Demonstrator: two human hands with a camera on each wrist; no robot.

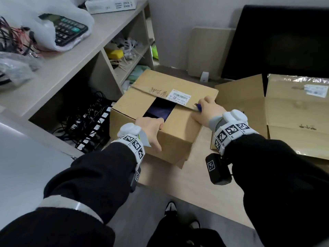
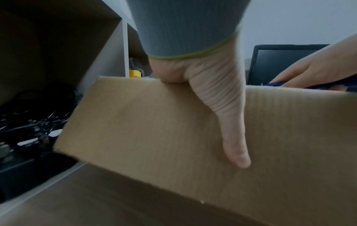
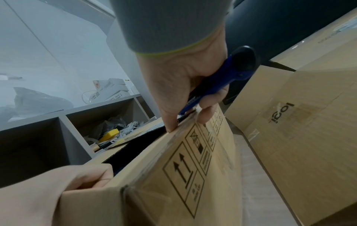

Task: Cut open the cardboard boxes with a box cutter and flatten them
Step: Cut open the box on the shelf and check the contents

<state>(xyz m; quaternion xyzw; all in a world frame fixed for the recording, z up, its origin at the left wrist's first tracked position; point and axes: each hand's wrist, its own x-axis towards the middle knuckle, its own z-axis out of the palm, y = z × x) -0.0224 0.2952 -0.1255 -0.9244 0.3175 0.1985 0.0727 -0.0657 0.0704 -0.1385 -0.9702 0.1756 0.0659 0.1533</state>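
Note:
A brown cardboard box with a white shipping label stands on the pale table. A dark gap shows in its top between the flaps. My left hand grips the near top edge, fingers hooked into the gap, thumb flat down the box's side. My right hand holds a blue box cutter at the top seam near the right edge; its tip points at the seam. A printed side panel faces the right wrist view.
A flattened box lies on the table to the right, below a black monitor. A shelf unit with a calculator, bags and cables stands to the left. A tangle of cables sits beside the box.

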